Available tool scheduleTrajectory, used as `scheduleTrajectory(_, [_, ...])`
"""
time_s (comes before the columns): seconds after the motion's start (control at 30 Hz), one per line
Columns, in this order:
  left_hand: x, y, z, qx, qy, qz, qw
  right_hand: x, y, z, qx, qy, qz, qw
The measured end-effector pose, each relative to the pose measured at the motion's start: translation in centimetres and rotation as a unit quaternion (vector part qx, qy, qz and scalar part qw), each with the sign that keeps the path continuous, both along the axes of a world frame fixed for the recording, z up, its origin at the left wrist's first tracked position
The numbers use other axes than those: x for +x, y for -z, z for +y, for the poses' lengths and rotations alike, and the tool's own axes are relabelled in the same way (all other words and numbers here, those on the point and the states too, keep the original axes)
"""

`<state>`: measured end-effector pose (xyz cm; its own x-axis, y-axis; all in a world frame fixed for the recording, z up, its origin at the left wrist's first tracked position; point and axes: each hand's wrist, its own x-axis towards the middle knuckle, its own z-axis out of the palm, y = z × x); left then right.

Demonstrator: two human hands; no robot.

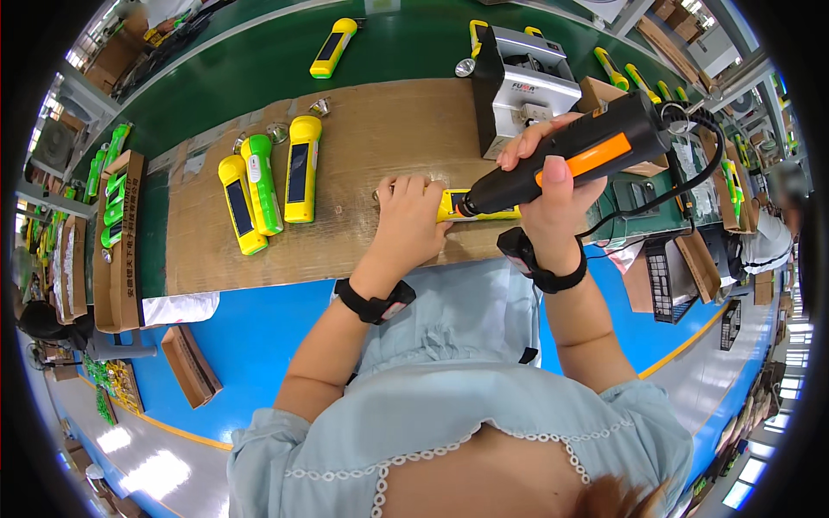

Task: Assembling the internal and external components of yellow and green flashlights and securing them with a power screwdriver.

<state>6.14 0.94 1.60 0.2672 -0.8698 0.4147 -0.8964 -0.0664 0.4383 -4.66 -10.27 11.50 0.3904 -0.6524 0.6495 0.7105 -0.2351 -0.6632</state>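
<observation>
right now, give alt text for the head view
The right hand holds a black electric screwdriver over a yellow flashlight steadied by the left hand on a cardboard sheet. Three more flashlights, one green, lie on its left side.

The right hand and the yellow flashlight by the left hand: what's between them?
The head view shows a black power tool, gripped in the right hand, its nose at the flashlight.

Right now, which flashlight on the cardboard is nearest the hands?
The yellow flashlight lying crosswise under the black-and-orange electric screwdriver: the left hand grips its left end, while the other three lie untouched farther left.
</observation>
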Motion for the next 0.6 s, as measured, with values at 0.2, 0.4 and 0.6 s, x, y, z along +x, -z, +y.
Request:
scheduleTrajectory(0.2, [0.2,-0.7,0.7,0.006,-0.024,-0.01,1.0,1.5,1.1,1.3,0.023,-0.003,0.017,1.0])
scheduleTrajectory(0.4, [-0.1,-0.6,0.6,0.028,0.017,-0.021,0.999,0.8,1.6,1.8,0.004,0.012,0.075,0.997])
scheduleTrajectory(0.6, [0.1,-1.4,1.0,0.071,0.045,-0.018,0.996,0.7,1.6,2.0,-0.007,0.009,0.111,0.994])
